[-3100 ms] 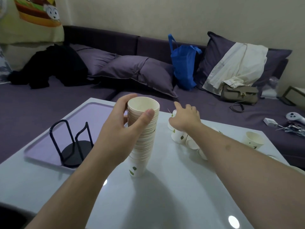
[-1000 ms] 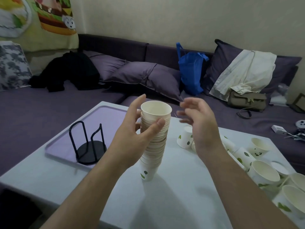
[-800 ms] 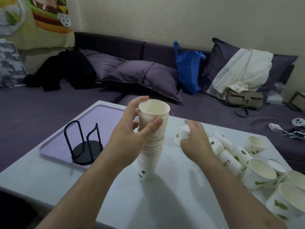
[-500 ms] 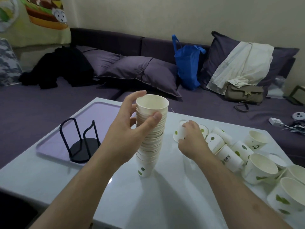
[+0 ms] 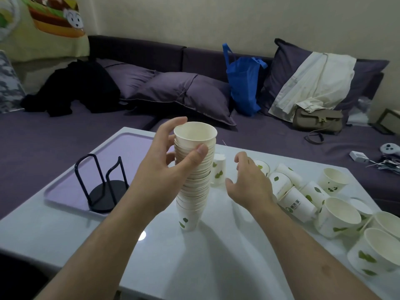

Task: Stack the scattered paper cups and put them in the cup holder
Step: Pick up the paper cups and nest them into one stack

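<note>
Paper cup stack (image 5: 194,176), gripped near its top by left-hand fingers (image 5: 200,154), may topple if open right-hand fingers (image 5: 240,158) bump it.

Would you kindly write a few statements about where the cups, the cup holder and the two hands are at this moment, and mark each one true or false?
1. The left hand grips the tall cup stack near its top. True.
2. The cup holder already has cups in it. False: it stands empty on the purple tray.
3. The right hand holds a cup. False: it holds nothing and hovers, fingers spread, beside an upside-down cup.
4. Loose cups lie to the right of the stack on the table. True.
5. The stack is lifted clear of the table. False: its bottom cup rests on the tabletop.
</note>
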A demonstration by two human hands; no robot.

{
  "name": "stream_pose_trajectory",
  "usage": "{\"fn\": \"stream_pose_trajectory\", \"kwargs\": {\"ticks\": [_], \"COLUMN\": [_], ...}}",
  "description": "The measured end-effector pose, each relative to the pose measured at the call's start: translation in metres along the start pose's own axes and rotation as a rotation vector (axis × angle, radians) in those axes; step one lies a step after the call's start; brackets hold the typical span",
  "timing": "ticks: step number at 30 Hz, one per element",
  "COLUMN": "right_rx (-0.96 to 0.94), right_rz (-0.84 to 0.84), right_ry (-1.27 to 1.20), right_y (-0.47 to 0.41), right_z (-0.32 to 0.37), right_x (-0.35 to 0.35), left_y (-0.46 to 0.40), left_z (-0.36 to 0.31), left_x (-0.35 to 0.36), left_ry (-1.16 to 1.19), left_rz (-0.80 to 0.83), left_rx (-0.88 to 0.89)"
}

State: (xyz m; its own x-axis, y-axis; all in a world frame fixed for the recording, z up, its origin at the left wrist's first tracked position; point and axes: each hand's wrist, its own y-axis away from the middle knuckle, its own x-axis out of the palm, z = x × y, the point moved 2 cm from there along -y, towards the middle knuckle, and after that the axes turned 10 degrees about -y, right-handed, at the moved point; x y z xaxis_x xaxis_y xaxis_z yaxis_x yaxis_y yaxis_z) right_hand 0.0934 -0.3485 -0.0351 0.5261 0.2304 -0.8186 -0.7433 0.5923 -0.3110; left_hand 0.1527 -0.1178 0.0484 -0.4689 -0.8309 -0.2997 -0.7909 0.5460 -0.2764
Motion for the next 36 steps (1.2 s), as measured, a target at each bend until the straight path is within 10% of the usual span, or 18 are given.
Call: {"fn": "stream_pose_trajectory", "kwargs": {"ticks": [9,23,29,36], "right_rx": [0.0,0.127,0.393,0.236], "right_rz": [0.332,0.408,0.12,-0.048], "right_ry": [-0.06,0.212,-0.484,-1.173], "right_y": [-0.06,0.005,0.013,0.015], "right_z": [0.036,0.033,0.037,0.055], "right_x": [0.061,-0.003,-0.065,-0.09], "left_y": [0.001,0.007,0.009,0.009], "left_z": [0.005,-0.004,-0.009,-0.007], "left_x": [0.001,0.001,0.001,0.001], "left_ry": [0.016,0.026,0.019,0.023], "left_rz": [-0.021,0.02,0.042,0.048], "left_rx": [-0.01,0.006,-0.007,-0.024]}}
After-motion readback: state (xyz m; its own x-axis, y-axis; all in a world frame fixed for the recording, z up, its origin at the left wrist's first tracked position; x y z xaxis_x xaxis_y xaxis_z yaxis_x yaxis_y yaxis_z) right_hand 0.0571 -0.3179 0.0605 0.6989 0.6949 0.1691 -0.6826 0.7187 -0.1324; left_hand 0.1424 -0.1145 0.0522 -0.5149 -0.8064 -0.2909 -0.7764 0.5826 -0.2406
